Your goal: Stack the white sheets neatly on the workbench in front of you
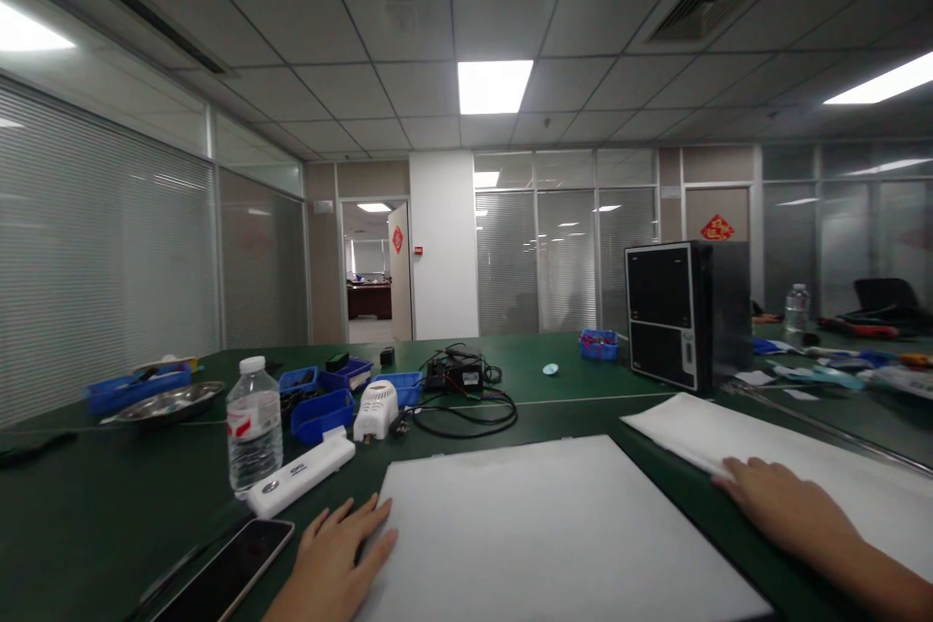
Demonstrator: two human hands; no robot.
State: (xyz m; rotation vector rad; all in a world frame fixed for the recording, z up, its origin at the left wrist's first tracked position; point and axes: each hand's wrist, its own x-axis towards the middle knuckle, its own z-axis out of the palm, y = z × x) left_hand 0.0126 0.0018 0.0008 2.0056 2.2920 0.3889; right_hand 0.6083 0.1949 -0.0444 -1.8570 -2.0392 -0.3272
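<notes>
A large flat white sheet or board (532,525) lies on the green table in front of me. My left hand (336,552) rests at its left edge, fingers spread, the tips touching the white surface. Off to the right lies a second white sheet (823,466), set at an angle. On its near edge my right hand (791,503) lies palm down with the fingers stretched out. Neither hand grips anything. Beside my left hand are a phone (225,575) with a dark screen and a long white device (302,474).
A water bottle (254,428) stands at the left. Behind it are blue trays (321,416), a white plug-in device (377,410), black cables (466,423) and a metal plate (171,402). A black computer tower (685,316) stands at the right, near a thin metal rod (831,430).
</notes>
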